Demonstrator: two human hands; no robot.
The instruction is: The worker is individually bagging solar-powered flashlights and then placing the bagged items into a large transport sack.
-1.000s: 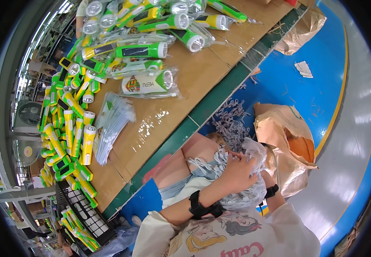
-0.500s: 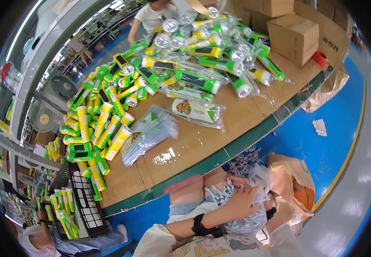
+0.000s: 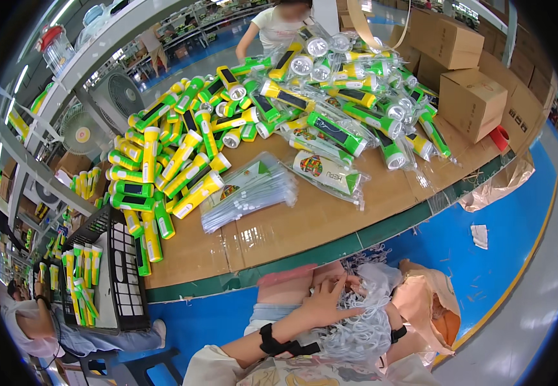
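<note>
My left hand [image 3: 324,302] reaches over my lap with its fingers apart, resting against a heap of white looped cords [image 3: 350,338]. A clear plastic bag [image 3: 382,278] lies partly around the cords. Only a few fingers of my right hand [image 3: 354,284] show at the top of the heap. The rest of it is hidden behind cords and bag, so its grip cannot be made out. On the table edge in front lie a stack of clear plastic sleeves [image 3: 250,193] and a printed, bagged packet [image 3: 328,175].
Green and yellow flashlights [image 3: 182,164] pile up on the cardboard-covered table [image 3: 305,225], bagged ones [image 3: 337,132] to the right. A black crate [image 3: 128,276] stands left, cartons [image 3: 472,103] far right. A brown paper sack [image 3: 424,296] sits beside my lap. Another person [image 3: 283,29] is across the table.
My left hand has shifted left over the cords, and its fingers are more spread. The view has turned, so the table appears farther right. The heap of cords stays in my lap.
</note>
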